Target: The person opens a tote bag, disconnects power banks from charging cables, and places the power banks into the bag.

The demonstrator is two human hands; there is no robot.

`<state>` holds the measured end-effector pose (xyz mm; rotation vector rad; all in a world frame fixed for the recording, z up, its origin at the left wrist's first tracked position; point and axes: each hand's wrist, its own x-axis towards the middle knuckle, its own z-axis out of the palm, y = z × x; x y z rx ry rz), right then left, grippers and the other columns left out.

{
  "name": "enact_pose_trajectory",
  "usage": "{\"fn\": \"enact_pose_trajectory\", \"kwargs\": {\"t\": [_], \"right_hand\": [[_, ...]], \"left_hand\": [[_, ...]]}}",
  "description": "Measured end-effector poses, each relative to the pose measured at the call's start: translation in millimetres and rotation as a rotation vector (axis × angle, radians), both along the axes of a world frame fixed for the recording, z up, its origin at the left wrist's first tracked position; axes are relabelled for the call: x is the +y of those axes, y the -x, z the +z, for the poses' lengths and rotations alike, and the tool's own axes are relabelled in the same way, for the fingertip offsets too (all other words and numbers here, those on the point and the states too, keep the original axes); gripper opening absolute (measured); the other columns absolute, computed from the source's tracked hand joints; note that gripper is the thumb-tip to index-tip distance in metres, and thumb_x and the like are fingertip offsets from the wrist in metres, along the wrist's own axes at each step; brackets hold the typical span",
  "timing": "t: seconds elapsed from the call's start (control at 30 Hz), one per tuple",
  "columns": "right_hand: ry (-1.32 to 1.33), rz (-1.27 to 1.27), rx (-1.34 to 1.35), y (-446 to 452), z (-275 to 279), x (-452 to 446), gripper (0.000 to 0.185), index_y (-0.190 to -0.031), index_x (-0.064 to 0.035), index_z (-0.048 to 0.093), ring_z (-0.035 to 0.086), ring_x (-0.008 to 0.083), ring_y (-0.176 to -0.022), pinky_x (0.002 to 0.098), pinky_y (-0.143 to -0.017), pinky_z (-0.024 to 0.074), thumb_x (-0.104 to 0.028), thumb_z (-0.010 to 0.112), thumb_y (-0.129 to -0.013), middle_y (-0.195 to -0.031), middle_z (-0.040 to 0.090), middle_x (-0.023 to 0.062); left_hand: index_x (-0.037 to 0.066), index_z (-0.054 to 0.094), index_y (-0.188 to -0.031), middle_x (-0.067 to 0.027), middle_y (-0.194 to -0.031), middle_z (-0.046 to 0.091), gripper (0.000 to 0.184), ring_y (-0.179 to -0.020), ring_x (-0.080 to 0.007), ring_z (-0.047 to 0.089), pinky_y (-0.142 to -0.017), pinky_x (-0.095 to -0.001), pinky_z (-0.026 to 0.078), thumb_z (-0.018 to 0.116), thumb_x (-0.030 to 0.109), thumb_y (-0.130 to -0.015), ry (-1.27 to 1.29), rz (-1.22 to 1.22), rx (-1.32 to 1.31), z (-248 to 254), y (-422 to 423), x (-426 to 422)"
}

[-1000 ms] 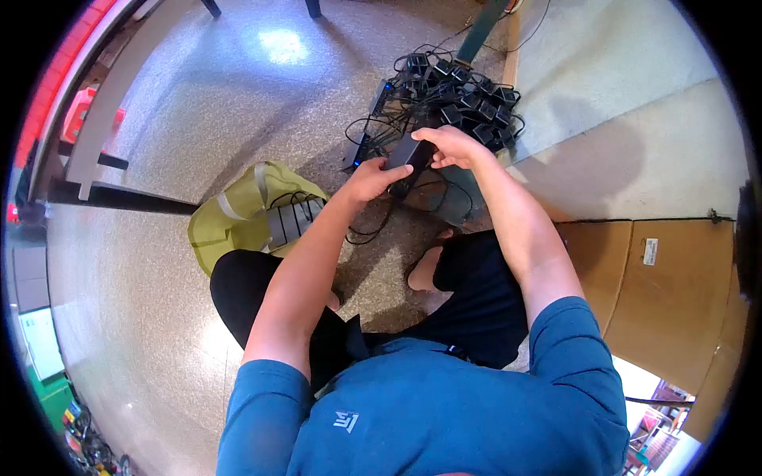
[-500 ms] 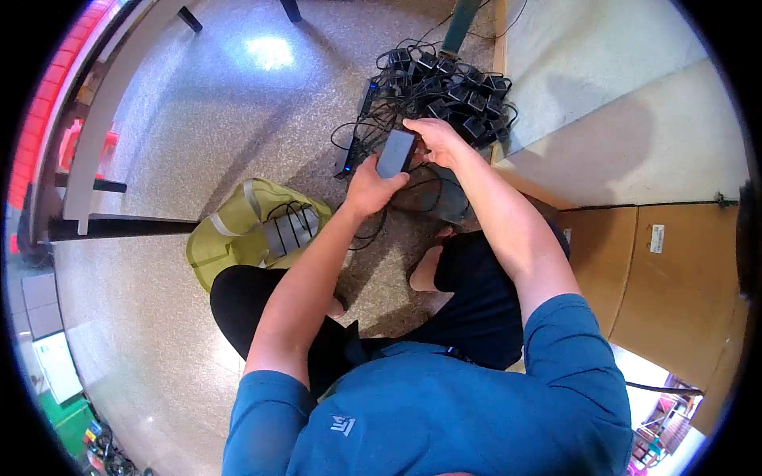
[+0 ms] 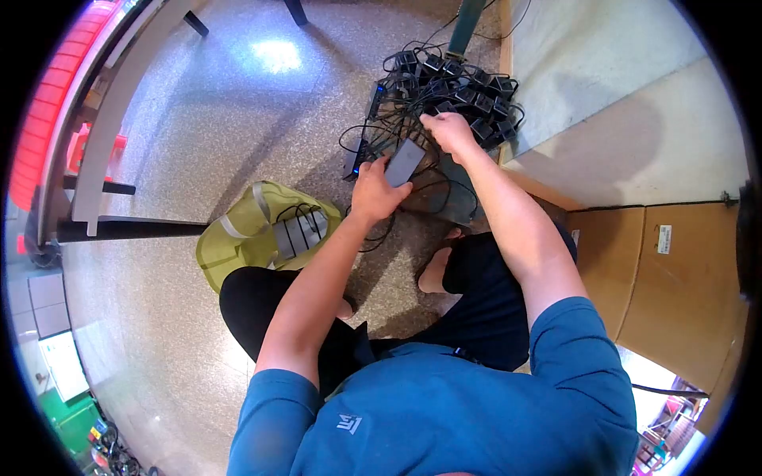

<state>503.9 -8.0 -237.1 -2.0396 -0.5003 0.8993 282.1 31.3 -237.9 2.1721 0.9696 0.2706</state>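
The speckled floor [image 3: 175, 333] spreads wide to the left of the fingers of your left hand [image 3: 376, 193], giving that side the most room to swing; the pale wall [image 3: 603, 103] bounds you to the right of the fingers of your right hand [image 3: 451, 133], its foot running near them; the brown cardboard [image 3: 690, 278] stands farther off to their lower right; the olive bag [image 3: 238, 238] gapes to the lower left of your left fingers, near your forearm; the heap of black adapters and cables [image 3: 482, 101] crowds the space just beyond and right of your right fingertips, with the green post [image 3: 465, 28] rising at its far edge.

Your arms reach forward, elbows bent, over your parted knees; your left fingers and thumb grip the grey box [image 3: 405, 163] by its near end, thumb stretched to the right, its far end angled up and right; your right hand, apart from the box, bends leftward over the heap's near edge, fingers curled together; you cannot tell whether they pinch a cable; one power strip [image 3: 355, 163] with a blue light lies just left of your left fingertips.
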Motion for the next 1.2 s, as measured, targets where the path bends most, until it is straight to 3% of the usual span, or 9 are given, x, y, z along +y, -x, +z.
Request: {"fn": "enact_pose_trajectory", "kwargs": {"t": [0.03, 0.07, 0.17, 0.37, 0.67, 0.97, 1.07, 1.2], "right_hand": [[0.033, 0.052, 0.176, -0.8, 2.4, 0.5, 0.037, -0.085, -0.0002, 0.068, 0.062, 0.0218, -0.064, 0.0384, -0.065, 0.0483, -0.037, 0.071, -0.086, -0.071, 0.066, 0.0082], [0.069, 0.073, 0.144, 3.2, 2.8, 0.0, 0.039, -0.082, 0.0022, 0.069, 0.063, 0.0225, -0.063, 0.0383, -0.063, 0.0485, -0.037, 0.071, -0.085, -0.071, 0.067, 0.0112], [0.012, 0.116, -0.092, 9.8, -2.2, -1.3, 0.042, -0.080, 0.0012, 0.072, 0.065, 0.0255, -0.065, 0.0396, -0.063, 0.0495, -0.041, 0.070, -0.085, -0.072, 0.069, 0.0130], [0.109, 0.271, -0.539, 8.0, -1.9, -0.1, 0.035, -0.083, -0.0029, 0.075, 0.068, 0.0392, -0.083, 0.0467, -0.077, 0.0533, -0.036, 0.064, -0.081, -0.085, 0.071, 0.0199], [0.094, 0.200, -0.746, 18.2, -7.6, 2.5, 0.032, -0.082, -0.0033, 0.073, 0.067, 0.0399, -0.088, 0.0486, -0.080, 0.0536, -0.033, 0.062, -0.083, -0.089, 0.070, 0.0210], [0.029, 0.133, -0.694, 17.1, -19.9, 8.6, 0.031, -0.079, -0.0027, 0.071, 0.067, 0.0407, -0.084, 0.0498, -0.078, 0.0529, -0.031, 0.060, -0.082, -0.085, 0.069, 0.0208], [-0.066, 0.163, -0.879, 26.1, -11.9, 7.9, 0.033, -0.077, -0.0009, 0.070, 0.066, 0.0417, -0.084, 0.0510, -0.077, 0.0523, -0.031, 0.058, -0.083, -0.084, 0.068, 0.0226], [-0.022, 0.039, -0.797, 8.4, -30.4, 7.0, 0.035, -0.075, 0.0011, 0.068, 0.066, 0.0434, -0.083, 0.0529, -0.077, 0.0517, -0.030, 0.055, -0.086, -0.083, 0.067, 0.0246]], "left_hand": [[-0.003, 0.052, -0.132, -0.0290, -0.121, 0.056, 0.081, -0.113, -0.0430, 0.057, -0.098, -0.0457, 0.047, 0.076, 0.044, -0.071, 0.000, 0.004, 0.001, -1.6, 0.0, 0.4], [-0.003, 0.052, -0.132, -0.0291, -0.121, 0.056, 0.081, -0.113, -0.0433, 0.057, -0.098, -0.0461, 0.047, 0.076, 0.045, -0.072, 0.000, 0.007, 0.003, -3.2, 0.1, 0.5], [-0.003, 0.052, -0.132, -0.0291, -0.121, 0.056, 0.081, -0.110, -0.0438, 0.058, -0.096, -0.0470, 0.048, 0.076, 0.045, -0.072, 0.000, 0.006, 0.000, -3.8, 1.2, -1.2], [-0.005, 0.051, -0.131, -0.0286, -0.119, 0.055, 0.078, -0.106, -0.0453, 0.060, -0.092, -0.0480, 0.050, 0.077, 0.040, -0.073, -0.077, -0.044, -0.031, 0.1, 1.0, -8.4], [-0.005, 0.049, -0.132, -0.0291, -0.121, 0.052, 0.076, -0.102, -0.0465, 0.060, -0.089, -0.0488, 0.051, 0.078, 0.035, -0.075, -0.149, -0.034, 0.085, 15.4, -6.1, -12.3], [-0.008, 0.045, -0.136, -0.0319, -0.120, 0.051, 0.082, -0.105, -0.0461, 0.060, -0.092, -0.0473, 0.051, 0.079, 0.032, -0.074, -0.134, -0.034, 0.083, 22.1, -5.0, -10.1], [-0.008, 0.045, -0.136, -0.0313, -0.120, 0.052, 0.081, -0.105, -0.0465, 0.060, -0.092, -0.0476, 0.051, 0.078, 0.032, -0.074, -0.112, -0.016, 0.073, 20.6, -1.5, -8.5], [-0.007, 0.045, -0.136, -0.0300, -0.121, 0.052, 0.081, -0.107, -0.0461, 0.059, -0.093, -0.0471, 0.051, 0.079, 0.031, -0.073, -0.109, -0.094, 0.103, 13.2, 2.0, -2.9]]}}
